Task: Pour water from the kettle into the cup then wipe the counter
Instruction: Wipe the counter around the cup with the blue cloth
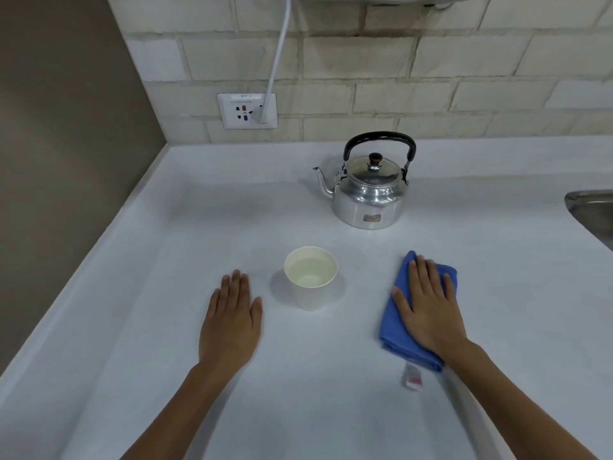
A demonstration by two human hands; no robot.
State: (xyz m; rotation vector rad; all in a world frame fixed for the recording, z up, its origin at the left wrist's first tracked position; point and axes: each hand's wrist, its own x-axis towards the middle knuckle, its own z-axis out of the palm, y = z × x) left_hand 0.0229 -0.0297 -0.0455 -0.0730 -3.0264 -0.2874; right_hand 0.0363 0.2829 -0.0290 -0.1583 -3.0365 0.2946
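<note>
Pouring looks done: we see the cup [310,277] holding water near centre, the kettle [371,190] upright beyond. Our right hand [428,307] presses flat, fingers extended, on the blue cloth [391,323]; our left hand [232,323] lies open on the surface [132,327]. Next we sweep, skirting the cup.

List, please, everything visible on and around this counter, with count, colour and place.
kettle: one, silver with black handle, back centre of counter, spout pointing left
cup: one, white, holding water, centre, between the hands
cloth: one, blue, right of cup, under the right hand
counter: one, white
socket: one, white, wall at back left, white cable plugged in
sink: one, steel, right edge, partly in view
left hand: one, flat on counter, left of cup
right hand: one, flat on cloth
</note>
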